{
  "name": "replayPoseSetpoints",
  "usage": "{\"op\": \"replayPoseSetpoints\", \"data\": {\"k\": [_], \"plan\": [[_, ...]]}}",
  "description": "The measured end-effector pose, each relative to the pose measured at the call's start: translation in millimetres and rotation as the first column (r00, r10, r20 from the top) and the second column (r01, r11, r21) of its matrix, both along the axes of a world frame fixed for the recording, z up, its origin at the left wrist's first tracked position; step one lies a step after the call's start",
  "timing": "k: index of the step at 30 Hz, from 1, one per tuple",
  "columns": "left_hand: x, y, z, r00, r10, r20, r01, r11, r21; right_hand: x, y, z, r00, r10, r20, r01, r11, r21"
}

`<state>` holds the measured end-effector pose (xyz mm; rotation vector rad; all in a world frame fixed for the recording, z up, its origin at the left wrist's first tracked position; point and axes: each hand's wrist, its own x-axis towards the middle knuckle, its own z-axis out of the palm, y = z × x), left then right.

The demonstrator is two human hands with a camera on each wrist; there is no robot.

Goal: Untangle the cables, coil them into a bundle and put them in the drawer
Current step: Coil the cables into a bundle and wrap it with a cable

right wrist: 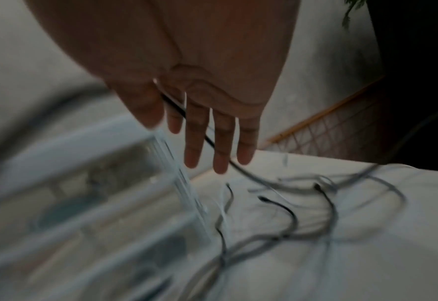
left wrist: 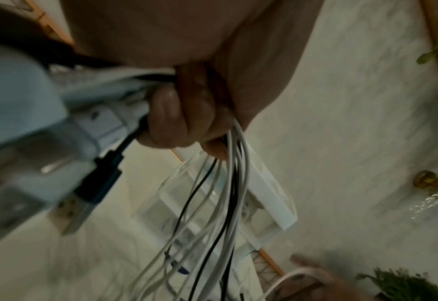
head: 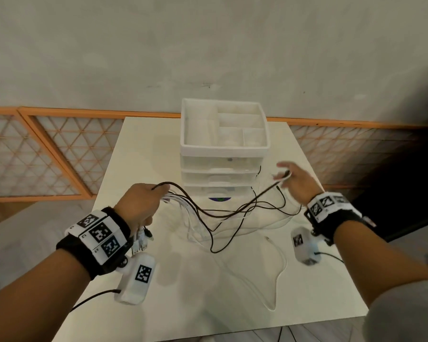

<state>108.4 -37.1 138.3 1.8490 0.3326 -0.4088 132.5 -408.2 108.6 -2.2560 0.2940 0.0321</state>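
Head view, left hand (head: 140, 203) clenching cables (head: 223, 213), right hand (head: 297, 180) fingers straight with a black cable across them, drawers (head: 220, 178) shut, top tray (head: 224, 146) looks bare

Right hand (right wrist: 212, 97) over blurred drawer unit (right wrist: 84, 193), fingers (right wrist: 194, 146) straight; black cable (right wrist: 241, 169) across them

Bare forearms. Black wristbands (head: 94, 243) on both, each wrapped by a white strap of square black-and-white marker tags (head: 328, 202). White camera pods (head: 135, 277) slung under each wrist, one tag apiece, thin black leads (head: 94, 298) trailing back.
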Motion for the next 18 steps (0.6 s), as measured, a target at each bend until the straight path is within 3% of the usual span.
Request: {"op": "replayPoseSetpoints", "data": {"k": [2,4,6,8,10,12,15,18], "plan": [[-2,-4,14,0.996,-0.075,-0.049,0.074,0.997,-0.024,-10,-6,-33,0.963,0.009,-0.269,-0.057,0.984,-0.17],[-2,-6,28,0.993,-0.096,-0.076,0.09,0.993,-0.076,-20,1,-35,0.947,-0.042,-0.319,-0.041,0.967,-0.25],[-3,-9,40,0.99,-0.112,-0.08,0.102,0.987,-0.126,-31,23,-15,0.986,-0.006,-0.165,-0.021,0.987,-0.161],[-4,-15,53,0.983,-0.171,-0.07,0.158,0.975,-0.154,-48,63,24,0.986,0.165,0.034,-0.165,0.986,0.008],[-8,-26,63,0.967,-0.25,-0.04,0.242,0.959,-0.145,-63,114,62,0.914,0.376,0.149,-0.388,0.92,0.055],[-13,-38,73,0.947,-0.321,0.012,0.321,0.943,-0.084,-71,157,76,0.833,0.508,0.217,-0.518,0.855,-0.012],[-20,-40,84,0.907,-0.393,0.151,0.387,0.92,0.066,-63,183,60,0.821,0.435,0.37,-0.453,0.891,-0.041],[-20,-18,86,0.894,-0.331,0.303,0.3,0.943,0.145,-48,155,26,0.923,0.317,0.219,-0.295,0.947,-0.125]]}}
